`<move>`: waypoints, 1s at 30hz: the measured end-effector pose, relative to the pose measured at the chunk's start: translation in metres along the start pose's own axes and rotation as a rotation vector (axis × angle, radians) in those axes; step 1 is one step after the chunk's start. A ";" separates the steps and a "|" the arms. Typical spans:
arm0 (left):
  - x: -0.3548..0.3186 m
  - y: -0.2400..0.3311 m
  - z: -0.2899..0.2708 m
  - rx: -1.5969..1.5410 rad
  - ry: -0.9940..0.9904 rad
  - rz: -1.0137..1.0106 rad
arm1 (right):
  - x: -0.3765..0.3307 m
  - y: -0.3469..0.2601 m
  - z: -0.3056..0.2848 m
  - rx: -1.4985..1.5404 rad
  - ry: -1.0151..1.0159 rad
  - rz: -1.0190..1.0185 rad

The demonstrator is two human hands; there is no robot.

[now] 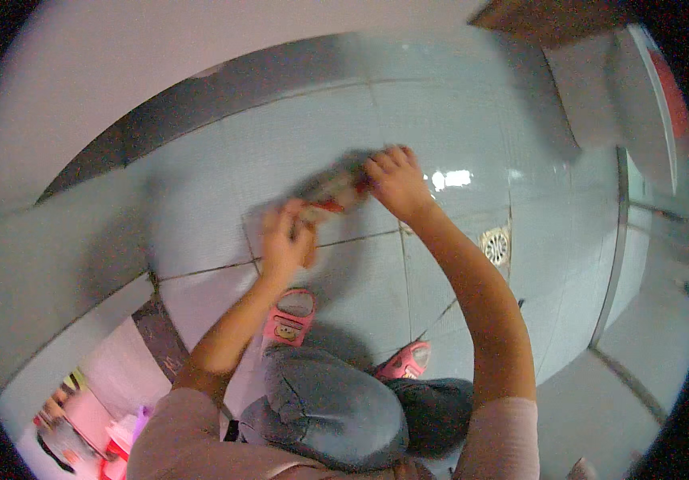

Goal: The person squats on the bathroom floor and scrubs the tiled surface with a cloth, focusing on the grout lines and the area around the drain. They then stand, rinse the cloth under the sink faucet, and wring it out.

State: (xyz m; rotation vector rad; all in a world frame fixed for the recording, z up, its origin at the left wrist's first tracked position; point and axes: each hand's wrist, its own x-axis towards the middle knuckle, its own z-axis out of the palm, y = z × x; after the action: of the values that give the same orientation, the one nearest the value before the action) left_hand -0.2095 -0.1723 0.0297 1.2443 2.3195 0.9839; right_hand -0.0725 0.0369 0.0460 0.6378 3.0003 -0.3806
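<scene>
Between my two hands stretches a long, grey and pale thing with red patches (330, 206), too smeared by motion to tell its kind. My left hand (284, 242) is closed round its near left end, thumb and fingers gripping it. At the far right end my right hand (395, 178) has its fingers curled over the thing. Both are held out over or on the pale tiled floor (440, 136); whether the thing touches the tiles I cannot tell. My forearms reach forward past my knees.
A round drain cover (496, 246) lies in the floor right of my right forearm. Pink slippers (288, 318) are on my feet below my hands. A wall (160, 64) curves along the far left. Colourful items (80, 408) stand at lower left, a raised edge (612, 264) at right.
</scene>
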 end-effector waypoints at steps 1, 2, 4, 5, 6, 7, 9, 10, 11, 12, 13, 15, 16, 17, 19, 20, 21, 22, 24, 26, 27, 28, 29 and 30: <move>0.012 -0.006 -0.017 0.217 0.057 0.097 | 0.017 -0.006 0.005 -0.014 0.093 -0.054; 0.020 -0.012 -0.028 0.437 0.123 0.196 | 0.033 -0.016 0.010 -0.028 0.190 -0.116; 0.023 -0.034 -0.027 0.379 -0.061 0.085 | 0.050 -0.030 0.032 0.026 0.080 -0.115; 0.027 -0.040 -0.025 0.365 -0.143 0.022 | 0.055 -0.032 0.031 0.039 0.062 -0.109; 0.030 -0.043 -0.018 0.350 -0.154 0.003 | 0.058 -0.032 0.030 0.053 0.044 -0.105; 0.031 -0.039 -0.012 0.328 -0.175 -0.025 | 0.054 -0.031 0.032 0.069 0.012 -0.098; 0.025 -0.025 0.004 0.303 -0.277 -0.084 | 0.040 -0.010 0.033 0.080 0.056 -0.105; 0.021 -0.001 0.021 0.291 -0.363 -0.114 | 0.028 0.006 0.034 0.080 0.072 -0.103; 0.016 0.021 0.039 0.279 -0.439 -0.145 | 0.013 0.022 0.034 0.101 0.132 -0.111; 0.005 0.035 0.054 0.295 -0.490 -0.075 | -0.002 0.037 0.032 0.114 0.155 -0.107; -0.006 0.050 0.070 0.312 -0.540 -0.007 | -0.020 0.051 0.033 0.128 0.176 -0.104; -0.020 0.089 0.106 0.338 -0.734 0.061 | -0.070 0.082 0.036 0.105 0.178 -0.062; -0.026 0.102 0.122 0.359 -0.802 0.084 | -0.093 0.093 0.036 0.076 0.178 -0.043; -0.041 0.100 0.141 0.351 -0.738 0.193 | -0.113 0.098 0.031 0.110 0.178 0.013; -0.059 0.122 0.162 0.275 -0.812 0.265 | -0.163 0.110 0.031 0.128 0.149 0.123; -0.071 0.127 0.177 0.265 -0.814 0.324 | -0.189 0.117 0.032 0.104 0.121 0.175; -0.074 0.148 0.180 0.168 -0.881 0.317 | -0.219 0.123 0.030 0.116 0.090 0.254; -0.075 0.166 0.179 0.079 -0.947 0.300 | -0.241 0.126 0.032 0.137 0.060 0.325; -0.090 0.168 0.192 -0.119 -0.946 0.260 | -0.264 0.124 0.032 0.198 0.140 0.469; -0.095 0.165 0.182 -0.332 -1.031 0.173 | -0.277 0.111 0.033 0.254 0.243 0.566; -0.088 0.160 0.160 -0.426 -1.132 -0.013 | -0.273 0.096 0.027 0.316 0.278 0.624; -0.086 0.137 0.140 -0.405 -1.135 -0.021 | -0.271 0.086 0.023 0.311 0.276 0.646; -0.085 0.112 0.118 -0.386 -1.140 -0.027 | -0.270 0.079 0.023 0.271 0.297 0.681; -0.083 0.096 0.090 -0.386 -1.130 -0.101 | -0.267 0.071 0.026 0.237 0.317 0.718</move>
State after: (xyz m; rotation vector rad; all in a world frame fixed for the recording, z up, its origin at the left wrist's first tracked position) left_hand -0.0543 -0.1664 0.0307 1.0742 1.2257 0.4356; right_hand 0.2004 -0.0125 0.0316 1.8559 2.7264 -0.6214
